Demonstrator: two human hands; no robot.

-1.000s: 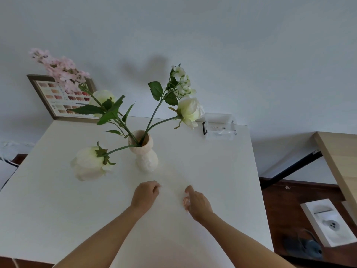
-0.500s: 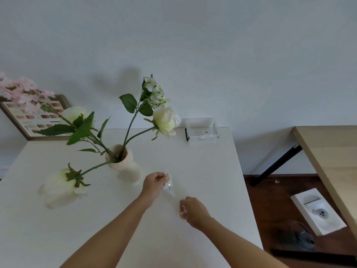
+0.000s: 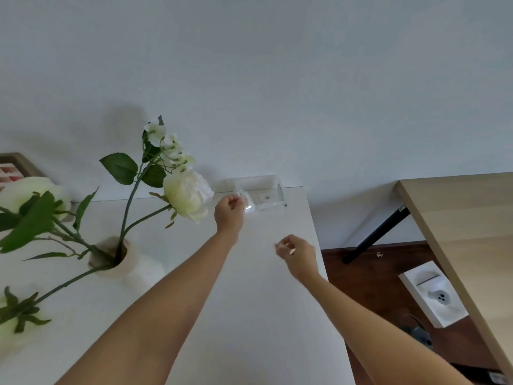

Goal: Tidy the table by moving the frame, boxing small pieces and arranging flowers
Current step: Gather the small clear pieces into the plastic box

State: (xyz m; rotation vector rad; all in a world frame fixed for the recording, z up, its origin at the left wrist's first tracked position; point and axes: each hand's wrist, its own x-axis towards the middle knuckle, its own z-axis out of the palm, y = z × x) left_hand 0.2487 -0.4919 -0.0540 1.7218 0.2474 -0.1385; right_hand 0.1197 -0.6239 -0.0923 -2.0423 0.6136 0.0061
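My left hand point(image 3: 229, 212) is stretched to the far right corner of the white table point(image 3: 249, 315), pinching a small clear piece point(image 3: 249, 207) right at the near-left rim of the clear plastic box point(image 3: 266, 194). A few tiny dark bits lie inside the box. My right hand point(image 3: 298, 252) hovers over the table's right edge with fingers curled around a small pale piece point(image 3: 291, 251), mostly hidden. The cream vase point(image 3: 130, 262) with white roses point(image 3: 187, 197) stands at the left. A corner of the wooden frame point(image 3: 16, 165) leans on the wall at far left.
The table's right edge drops to a dark wood floor with a white box point(image 3: 433, 293) and a dark object. A light wood table point(image 3: 466, 232) on a black leg stands at right. The rose stems lean out close beside my left forearm.
My left hand carried the clear piece from the middle of the table up to the clear box. My right hand rose and shifted right. The view swung right, pushing vase and frame leftwards.
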